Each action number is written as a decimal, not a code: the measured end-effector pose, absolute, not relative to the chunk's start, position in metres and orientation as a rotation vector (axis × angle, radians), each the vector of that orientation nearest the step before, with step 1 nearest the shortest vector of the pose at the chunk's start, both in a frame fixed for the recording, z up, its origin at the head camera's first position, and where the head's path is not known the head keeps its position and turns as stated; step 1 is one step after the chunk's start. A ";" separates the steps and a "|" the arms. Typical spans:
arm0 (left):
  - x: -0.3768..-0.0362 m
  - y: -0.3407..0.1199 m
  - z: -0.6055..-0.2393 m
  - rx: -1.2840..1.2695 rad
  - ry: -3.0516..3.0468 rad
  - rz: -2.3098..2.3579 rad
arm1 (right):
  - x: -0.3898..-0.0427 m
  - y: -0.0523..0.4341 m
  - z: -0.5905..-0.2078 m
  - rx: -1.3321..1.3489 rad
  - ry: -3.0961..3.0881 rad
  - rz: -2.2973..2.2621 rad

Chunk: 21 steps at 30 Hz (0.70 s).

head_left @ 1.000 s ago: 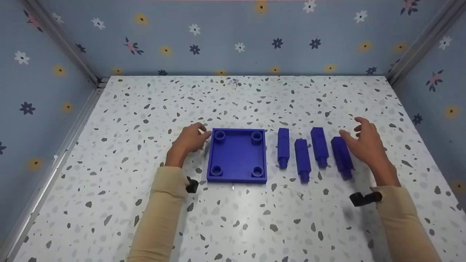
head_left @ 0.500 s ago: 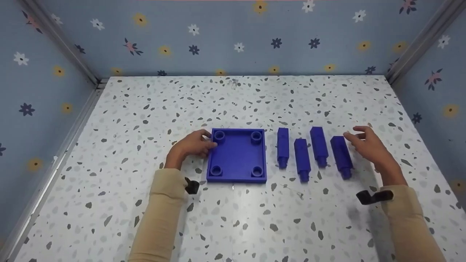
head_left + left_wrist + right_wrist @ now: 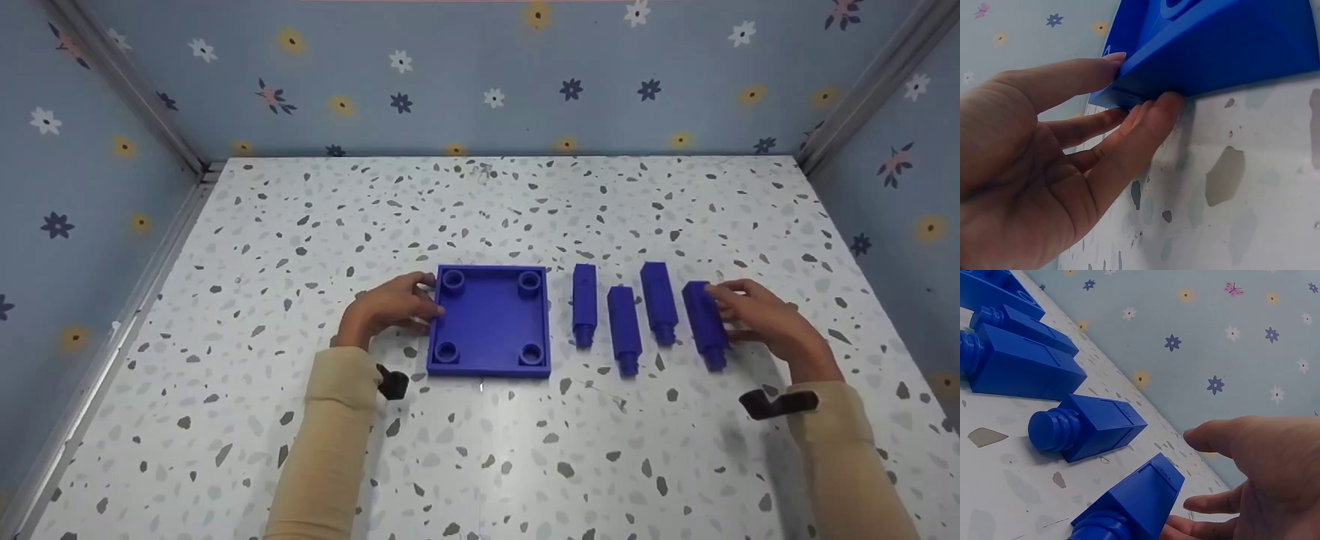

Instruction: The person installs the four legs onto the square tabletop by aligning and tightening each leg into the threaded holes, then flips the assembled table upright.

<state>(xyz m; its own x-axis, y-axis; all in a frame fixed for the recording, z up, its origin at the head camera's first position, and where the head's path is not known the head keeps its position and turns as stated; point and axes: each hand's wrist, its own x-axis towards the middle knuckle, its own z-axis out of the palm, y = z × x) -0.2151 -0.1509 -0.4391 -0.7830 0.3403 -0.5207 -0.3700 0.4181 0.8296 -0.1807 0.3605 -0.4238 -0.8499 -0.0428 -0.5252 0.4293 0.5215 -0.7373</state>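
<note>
A blue square plate (image 3: 487, 322) with a round socket in each corner lies flat on the speckled table. My left hand (image 3: 431, 300) pinches its left edge; in the left wrist view the thumb lies on the rim and the fingers (image 3: 1157, 107) press against the side of the plate (image 3: 1219, 45). To the right, several blue pegged legs lie side by side. My right hand (image 3: 724, 311) reaches the rightmost leg (image 3: 705, 322). In the right wrist view the fingertips touch that leg (image 3: 1140, 495) while the thumb (image 3: 1207, 433) hovers off it.
The other legs (image 3: 584, 304) (image 3: 624, 328) (image 3: 660, 300) lie between the plate and my right hand. Flowered blue walls (image 3: 480, 75) close in the table at the back and on both sides. Black wrist mounts (image 3: 776, 403) sit on both sleeves.
My right hand has come down and leftward from above the table onto the rightmost leg. My left hand has closed in on the plate's left edge.
</note>
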 end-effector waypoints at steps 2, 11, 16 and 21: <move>-0.215 -0.151 -0.439 -0.033 2.023 1.417 | -0.181 0.360 -0.425 0.324 2.270 -1.287; -0.214 -0.150 -0.439 -0.058 1.992 1.446 | -0.181 0.356 -0.426 0.311 2.275 -1.249; -0.213 -0.150 -0.438 -0.051 1.995 1.436 | -0.181 0.353 -0.425 0.278 2.323 -1.180; -0.212 -0.150 -0.438 -0.038 2.022 1.407 | -0.181 0.349 -0.426 0.275 2.393 -1.083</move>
<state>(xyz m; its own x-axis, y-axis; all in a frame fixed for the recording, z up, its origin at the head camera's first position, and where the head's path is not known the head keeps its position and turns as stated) -0.2124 -0.1505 -0.4376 -0.7781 0.3357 -0.5309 -0.3811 0.4195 0.8239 -0.1807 0.3491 -0.4261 -0.8571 -0.0198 -0.5147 0.3736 0.6639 -0.6478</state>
